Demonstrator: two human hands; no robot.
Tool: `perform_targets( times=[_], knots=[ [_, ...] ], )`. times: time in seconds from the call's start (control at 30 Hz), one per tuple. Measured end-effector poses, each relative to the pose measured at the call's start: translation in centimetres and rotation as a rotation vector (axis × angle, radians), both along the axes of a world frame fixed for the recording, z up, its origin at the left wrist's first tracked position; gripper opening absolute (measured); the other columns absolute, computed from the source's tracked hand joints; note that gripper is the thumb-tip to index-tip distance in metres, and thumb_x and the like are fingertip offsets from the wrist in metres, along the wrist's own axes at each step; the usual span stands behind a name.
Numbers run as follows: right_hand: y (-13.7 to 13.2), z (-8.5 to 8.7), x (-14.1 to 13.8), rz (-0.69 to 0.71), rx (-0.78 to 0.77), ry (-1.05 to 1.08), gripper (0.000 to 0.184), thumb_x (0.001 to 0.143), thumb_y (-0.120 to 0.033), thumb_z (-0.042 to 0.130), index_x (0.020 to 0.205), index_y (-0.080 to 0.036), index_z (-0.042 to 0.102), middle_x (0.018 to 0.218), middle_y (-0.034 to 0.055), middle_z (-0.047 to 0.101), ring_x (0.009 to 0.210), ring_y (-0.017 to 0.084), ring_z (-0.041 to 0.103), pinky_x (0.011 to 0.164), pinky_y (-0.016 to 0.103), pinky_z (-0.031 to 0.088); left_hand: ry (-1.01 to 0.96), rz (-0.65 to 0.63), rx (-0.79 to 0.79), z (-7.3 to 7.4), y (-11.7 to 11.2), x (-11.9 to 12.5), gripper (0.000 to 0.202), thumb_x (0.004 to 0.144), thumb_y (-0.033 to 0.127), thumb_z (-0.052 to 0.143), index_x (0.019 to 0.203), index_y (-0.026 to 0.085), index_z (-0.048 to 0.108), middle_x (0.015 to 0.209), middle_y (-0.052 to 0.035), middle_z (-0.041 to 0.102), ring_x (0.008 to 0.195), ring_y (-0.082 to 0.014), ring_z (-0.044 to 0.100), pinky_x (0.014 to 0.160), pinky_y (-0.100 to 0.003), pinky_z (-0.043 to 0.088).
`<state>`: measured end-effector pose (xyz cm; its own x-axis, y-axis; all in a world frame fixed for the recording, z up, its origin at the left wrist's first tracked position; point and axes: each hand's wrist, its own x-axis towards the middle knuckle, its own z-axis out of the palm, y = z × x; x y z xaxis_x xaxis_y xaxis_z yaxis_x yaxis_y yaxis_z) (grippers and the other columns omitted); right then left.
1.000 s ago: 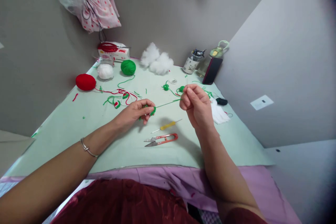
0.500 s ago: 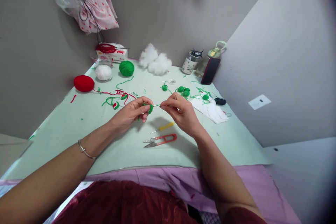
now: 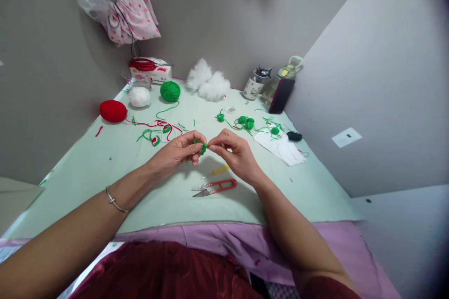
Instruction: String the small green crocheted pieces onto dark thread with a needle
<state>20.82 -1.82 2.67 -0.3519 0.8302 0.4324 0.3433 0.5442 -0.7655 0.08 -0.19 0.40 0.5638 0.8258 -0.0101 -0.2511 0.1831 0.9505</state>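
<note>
My left hand point(image 3: 187, 148) pinches a small green crocheted piece point(image 3: 203, 148) between thumb and fingers. Close against its right edge, my right hand point(image 3: 229, 149) is closed in a pinch on a thin needle, now almost wholly hidden by the fingertips. Below the hands, a yellow-handled crochet hook point(image 3: 220, 170) lies on the table, partly covered by my right hand. Orange-handled thread snips point(image 3: 218, 188) rest just in front of it, blades pointing left.
Red point(image 3: 113, 111), white point(image 3: 139, 97) and green yarn balls point(image 3: 170, 91) stand at the back left. White stuffing point(image 3: 212, 85) lies by the wall. Small green balls point(image 3: 248, 123), a white tissue point(image 3: 278, 147), a phone point(image 3: 282, 96) and a pen cup point(image 3: 253, 86) are at right.
My right hand has moved left, up against the green piece. The needle that showed between the hands is now mostly out of sight.
</note>
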Motion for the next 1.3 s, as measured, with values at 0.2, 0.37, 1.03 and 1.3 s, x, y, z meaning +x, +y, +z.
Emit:
perform_targets(
  times=[0.2,0.37,1.03,1.3],
  knots=[
    [0.3,-0.7,-0.2,-0.147,-0.055,-0.015,0.011,0.091,-0.029,0.071,0.085,-0.02,0.073,0.078,0.0011,0.063,0.066,0.011,0.053,0.062,0.026,0.043,0.047,0.035,-0.044,0.2,0.0,0.1,0.025,0.083,0.037,0.076,0.095,0.019,0.062,0.071,0.0042,0.054,0.06,-0.0093,0.05,0.06,-0.024,0.043],
    [0.0,-1.1,-0.5,-0.022,-0.115,-0.006,0.019,0.097,-0.026,0.058,0.113,-0.022,0.068,0.081,0.0002,0.069,0.067,0.011,0.064,0.067,0.025,0.051,0.096,0.079,-0.021,-0.2,-0.1,0.4,0.027,0.081,0.037,0.076,0.092,0.018,0.06,0.071,0.0049,0.055,0.059,-0.0091,0.051,0.06,-0.024,0.042],
    [-0.9,0.5,-1.1,0.013,-0.152,0.306,0.019,0.097,-0.038,0.062,0.09,-0.021,0.063,0.088,0.0049,0.071,0.063,0.012,0.061,0.051,0.025,0.045,0.197,-0.034,0.053,-1.2,0.1,0.5,0.025,0.081,0.035,0.075,0.088,0.016,0.061,0.072,0.0027,0.059,0.056,-0.0095,0.056,0.059,-0.026,0.051],
    [1.4,0.7,0.9,-0.022,-0.429,0.737,0.027,0.086,-0.039,0.075,0.083,-0.02,0.057,0.052,-0.011,0.034,0.046,0.006,0.038,0.05,0.021,0.039,0.193,-0.014,-0.004,-1.1,0.5,0.3,0.028,0.08,0.037,0.077,0.089,0.016,0.061,0.059,0.0049,0.055,0.052,-0.0099,0.056,0.053,-0.022,0.044]
  ],
)
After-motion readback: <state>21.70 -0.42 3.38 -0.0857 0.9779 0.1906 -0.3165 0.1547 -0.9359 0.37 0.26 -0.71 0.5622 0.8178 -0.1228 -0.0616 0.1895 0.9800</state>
